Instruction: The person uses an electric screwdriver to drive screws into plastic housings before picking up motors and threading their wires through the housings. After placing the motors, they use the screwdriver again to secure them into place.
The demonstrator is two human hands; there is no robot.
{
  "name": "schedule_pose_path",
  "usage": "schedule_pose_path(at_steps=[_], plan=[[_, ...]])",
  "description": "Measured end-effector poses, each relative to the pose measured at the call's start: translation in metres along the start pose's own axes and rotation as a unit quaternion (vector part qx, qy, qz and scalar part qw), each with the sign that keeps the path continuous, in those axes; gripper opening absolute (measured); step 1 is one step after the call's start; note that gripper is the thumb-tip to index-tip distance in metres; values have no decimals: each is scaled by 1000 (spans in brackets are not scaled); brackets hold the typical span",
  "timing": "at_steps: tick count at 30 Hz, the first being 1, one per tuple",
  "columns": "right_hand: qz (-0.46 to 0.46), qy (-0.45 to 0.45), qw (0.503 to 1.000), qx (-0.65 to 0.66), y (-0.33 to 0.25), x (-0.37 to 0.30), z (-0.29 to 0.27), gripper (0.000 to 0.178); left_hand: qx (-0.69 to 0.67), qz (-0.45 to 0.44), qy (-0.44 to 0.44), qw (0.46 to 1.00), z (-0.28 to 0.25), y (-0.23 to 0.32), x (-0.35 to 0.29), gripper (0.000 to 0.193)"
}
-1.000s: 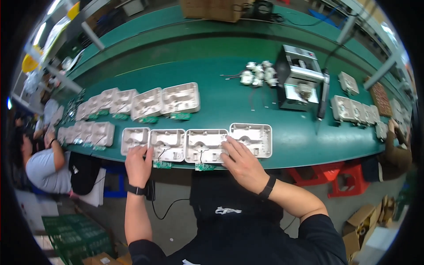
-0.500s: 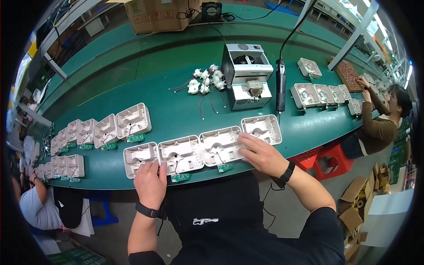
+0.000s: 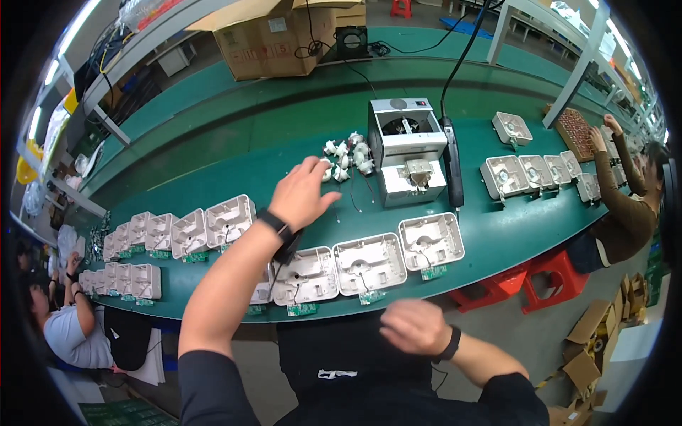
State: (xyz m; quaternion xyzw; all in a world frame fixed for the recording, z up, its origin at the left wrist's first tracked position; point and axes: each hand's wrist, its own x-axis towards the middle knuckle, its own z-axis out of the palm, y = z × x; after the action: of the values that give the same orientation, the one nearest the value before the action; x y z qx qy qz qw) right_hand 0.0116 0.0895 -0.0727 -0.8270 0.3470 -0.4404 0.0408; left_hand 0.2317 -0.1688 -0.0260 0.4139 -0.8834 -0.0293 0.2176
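My left hand (image 3: 304, 195) reaches over the table with fingers stretched out, beside a cluster of small white plastic parts with thin wires (image 3: 342, 165). Its fingertips overlap the cluster's near left side; whether they touch is unclear. My right hand (image 3: 418, 326) is off the table's near edge, before my body, blurred by motion. Between the hands stands a row of open pale grey housings: a right one (image 3: 430, 241), a middle one (image 3: 369, 264) and one farther left (image 3: 307, 275). Another, at the row's left end, is mostly hidden by my left forearm. Green circuit boards (image 3: 371, 297) hang on wires at their near edges.
A silver-and-black bench device (image 3: 408, 153) stands behind the row, beside a hanging black electric screwdriver (image 3: 452, 163). More housings (image 3: 188, 233) line the left; others (image 3: 506, 177) stand right. A co-worker (image 3: 625, 206) sits at the right near red stools (image 3: 554, 280); another person is at far left.
My left hand has left the leftmost housing and moved up to the white parts. My right hand has drawn back from the housings toward my body. A circuit board now hangs from the rightmost housing.
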Motion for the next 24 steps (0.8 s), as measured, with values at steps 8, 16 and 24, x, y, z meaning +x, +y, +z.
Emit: schedule_pose_path(at_steps=[8,16,24], plan=[[121,8,993,-1,-8,-58,-26,24,0,-76,-101,992,47,-18,50,53],[85,-57,991,-83,48,109,-77,22,-110,-159,-152,969,13,-58,21,45],[20,-298,879,-372,163,223,84,15,-60,-151,-63,985,13,-50,-4,56]])
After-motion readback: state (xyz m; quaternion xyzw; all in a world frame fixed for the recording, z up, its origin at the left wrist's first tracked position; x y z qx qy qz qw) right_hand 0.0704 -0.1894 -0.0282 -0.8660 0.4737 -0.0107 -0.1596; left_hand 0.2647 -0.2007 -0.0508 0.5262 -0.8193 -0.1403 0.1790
